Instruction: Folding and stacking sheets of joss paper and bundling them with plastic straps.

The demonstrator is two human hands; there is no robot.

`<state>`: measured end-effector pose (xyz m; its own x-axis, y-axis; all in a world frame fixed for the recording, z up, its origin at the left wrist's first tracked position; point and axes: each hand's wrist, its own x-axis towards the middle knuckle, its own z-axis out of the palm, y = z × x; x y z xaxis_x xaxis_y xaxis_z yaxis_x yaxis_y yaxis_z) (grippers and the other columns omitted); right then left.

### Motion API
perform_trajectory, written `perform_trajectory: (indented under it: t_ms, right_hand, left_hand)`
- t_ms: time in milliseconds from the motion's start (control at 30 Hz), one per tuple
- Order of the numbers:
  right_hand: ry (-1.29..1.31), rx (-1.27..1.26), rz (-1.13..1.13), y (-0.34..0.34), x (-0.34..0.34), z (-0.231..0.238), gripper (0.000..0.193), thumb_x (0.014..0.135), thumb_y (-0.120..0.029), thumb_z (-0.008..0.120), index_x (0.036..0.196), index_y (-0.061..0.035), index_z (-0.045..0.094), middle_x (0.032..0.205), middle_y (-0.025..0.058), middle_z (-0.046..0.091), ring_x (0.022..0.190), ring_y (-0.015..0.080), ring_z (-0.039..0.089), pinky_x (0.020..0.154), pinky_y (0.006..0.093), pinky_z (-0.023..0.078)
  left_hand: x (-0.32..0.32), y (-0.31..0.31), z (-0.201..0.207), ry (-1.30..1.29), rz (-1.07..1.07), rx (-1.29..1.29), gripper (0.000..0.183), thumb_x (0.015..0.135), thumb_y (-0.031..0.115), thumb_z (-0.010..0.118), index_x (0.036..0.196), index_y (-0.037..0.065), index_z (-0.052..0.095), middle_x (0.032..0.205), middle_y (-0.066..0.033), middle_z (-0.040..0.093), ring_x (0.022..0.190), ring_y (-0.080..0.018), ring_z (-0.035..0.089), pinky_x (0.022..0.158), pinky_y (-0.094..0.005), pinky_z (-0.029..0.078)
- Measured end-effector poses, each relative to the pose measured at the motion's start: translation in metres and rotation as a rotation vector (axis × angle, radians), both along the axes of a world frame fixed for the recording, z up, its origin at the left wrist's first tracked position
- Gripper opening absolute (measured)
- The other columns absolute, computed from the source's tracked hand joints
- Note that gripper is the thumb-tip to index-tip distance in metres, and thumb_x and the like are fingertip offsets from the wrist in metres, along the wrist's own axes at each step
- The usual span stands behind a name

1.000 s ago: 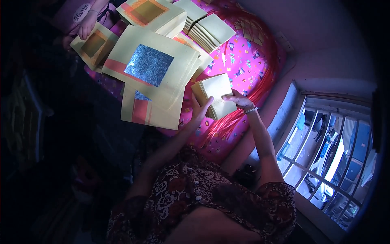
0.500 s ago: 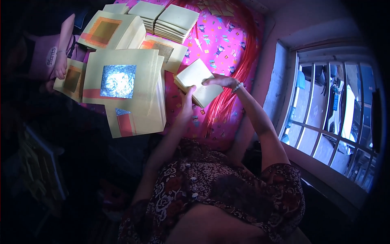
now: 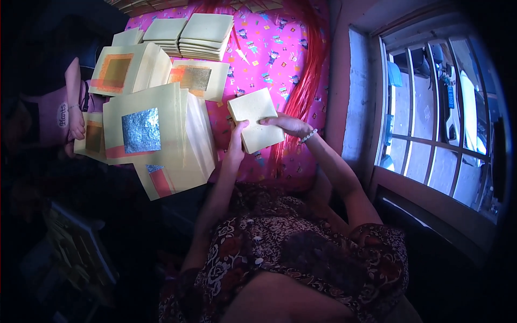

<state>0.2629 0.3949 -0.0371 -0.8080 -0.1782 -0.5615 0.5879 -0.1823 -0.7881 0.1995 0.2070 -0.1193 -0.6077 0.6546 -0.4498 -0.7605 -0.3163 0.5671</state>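
Between both my hands is a squarish stack of folded cream paper sheets (image 3: 252, 109). My left hand (image 3: 236, 141) grips its lower left edge, thumb on top. From the right, my right hand (image 3: 286, 125) clasps it, with the thumb across the upper face and the fingers hidden underneath. To the left spreads a thick pile of large cream paper sheets (image 3: 116, 123), its top sheet bearing a silver foil square (image 3: 141, 131) and a red-pink band. Behind it stand similar sheets with gold-toned foil on orange squares (image 3: 113, 72).
Several folded cream paper stacks (image 3: 206, 28) rest at the back of the pink patterned cloth (image 3: 258, 59). A bundle of red plastic strands (image 3: 309, 70) runs along its right side. Another person's hand (image 3: 77, 126) hangs at the left. A barred window (image 3: 431, 124) is at the right.
My view has shifted, moving the piles lower and left in the picture. The stack in my hands has turned more upright, and both hands still hold it.
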Motion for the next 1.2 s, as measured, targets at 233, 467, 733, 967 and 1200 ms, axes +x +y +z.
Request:
perform_trajectory:
  t_ms: [233, 467, 733, 967, 1200]
  right_hand:
    - [0.072, -0.117, -0.131, 0.014, -0.019, -0.014, 0.066, 0.089, -0.035, 0.068, 0.138, 0.0011, 0.041, 0.124, 0.0102, 0.058, 0.114, 0.0178, 0.057, 0.096, 0.0321, 0.047]
    - [0.084, -0.14, -0.088, 0.014, -0.034, -0.025, 0.068, 0.087, -0.035, 0.071, 0.139, -0.0025, 0.041, 0.124, 0.0078, 0.059, 0.117, 0.0155, 0.055, 0.101, 0.0322, 0.043]
    - [0.001, -0.261, 0.013, 0.026, -0.047, -0.027, 0.084, 0.084, -0.046, 0.072, 0.144, -0.0017, 0.034, 0.136, 0.0121, 0.054, 0.13, 0.0201, 0.046, 0.111, 0.0348, 0.035]
    - [0.009, -0.007, 0.182, 0.024, -0.054, -0.042, 0.081, 0.08, -0.047, 0.075, 0.139, -0.0036, 0.039, 0.121, 0.0115, 0.06, 0.112, 0.0214, 0.059, 0.096, 0.0362, 0.049]
    - [-0.033, -0.035, 0.019, 0.014, -0.045, -0.044, 0.088, 0.075, -0.044, 0.08, 0.136, -0.0025, 0.033, 0.116, 0.0139, 0.06, 0.107, 0.0227, 0.061, 0.09, 0.0366, 0.052]
  left_hand:
    - [-0.009, 0.017, 0.026, 0.092, 0.042, -0.254, 0.071, 0.079, 0.026, 0.058, 0.141, 0.003, 0.032, 0.121, -0.0175, 0.052, 0.103, -0.0299, 0.059, 0.084, -0.0407, 0.05]
    - [-0.023, 0.003, -0.033, 0.13, 0.029, -0.155, 0.074, 0.084, 0.04, 0.061, 0.143, 0.005, 0.031, 0.123, -0.0174, 0.051, 0.106, -0.0288, 0.057, 0.087, -0.0398, 0.047]
    - [-0.011, 0.011, 0.05, -0.013, -0.073, -0.232, 0.073, 0.088, 0.054, 0.049, 0.141, 0.004, 0.041, 0.131, -0.0151, 0.052, 0.116, -0.0285, 0.054, 0.093, -0.0416, 0.045]
    - [-0.01, 0.019, 0.062, -0.013, -0.017, -0.262, 0.071, 0.09, 0.051, 0.043, 0.143, 0.004, 0.039, 0.136, -0.0159, 0.049, 0.121, -0.031, 0.051, 0.098, -0.0439, 0.044]
    - [-0.009, 0.015, 0.051, 0.003, -0.038, -0.27, 0.073, 0.089, 0.053, 0.044, 0.143, 0.005, 0.039, 0.137, -0.0158, 0.048, 0.122, -0.0311, 0.05, 0.098, -0.0436, 0.043]
